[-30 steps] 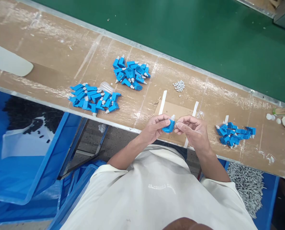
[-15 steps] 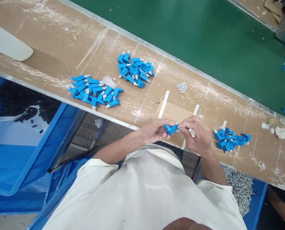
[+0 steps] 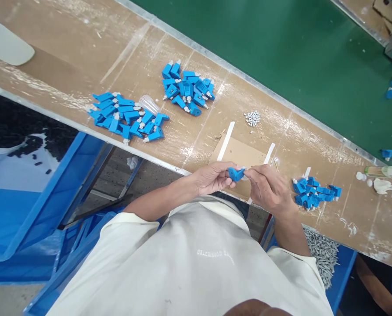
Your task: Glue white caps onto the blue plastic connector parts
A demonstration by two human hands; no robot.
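Between my hands, over the near edge of the workbench, is a small blue angled plastic part. My left hand is closed around its left side, thumb on top. At the part's right end, my right hand pinches with thumb and fingers where a bit of white shows; what exactly the fingertips grip is too small to make out. Beneath them lies a brown cardboard sheet held by white tape strips. Beyond it sits a little pile of small light-grey pieces.
Blue parts with whitish ends form a left pile, a middle pile and a right pile. A green belt runs behind the bench. Blue bins stand below left. A clear tube lies far right, and another person's arm shows lower right.
The view has shifted slightly. The blue part stays in my left hand, turned a little, and my right hand has tilted, its fingers more folded over at the part's right end.
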